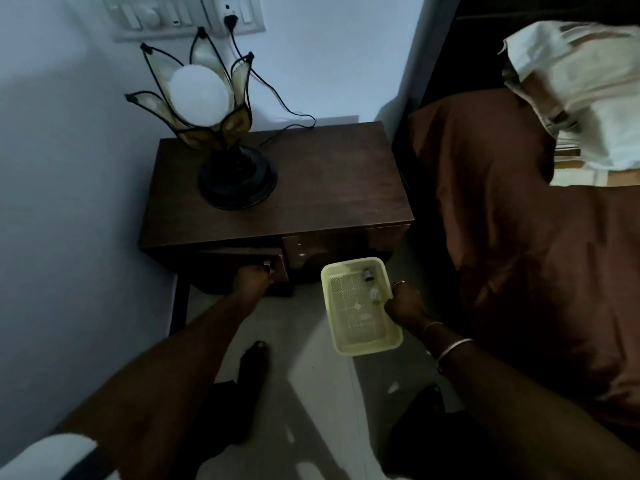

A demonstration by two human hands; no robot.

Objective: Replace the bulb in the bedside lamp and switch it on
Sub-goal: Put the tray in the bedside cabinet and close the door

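Note:
A petal-shaded bedside lamp point(221, 133) stands unlit at the back left of a dark wooden bedside table point(329, 188), with a round white bulb point(199, 95) in its middle. My left hand point(251, 280) grips the metal handle point(267, 266) of the left drawer point(242, 263), which is slightly out. My right hand point(403, 304) holds the right rim of a pale yellow plastic basket point(360, 336) in front of the table. Two small bulbs point(370, 282) lie in the basket's far right corner.
The lamp's black cord point(273, 88) runs up to a wall switch panel point(187, 15), plugged in at its socket. A bed with a brown sheet point(536, 254) and a pale pillow point(581, 95) lies close on the right. My feet point(254, 362) stand on the light floor below.

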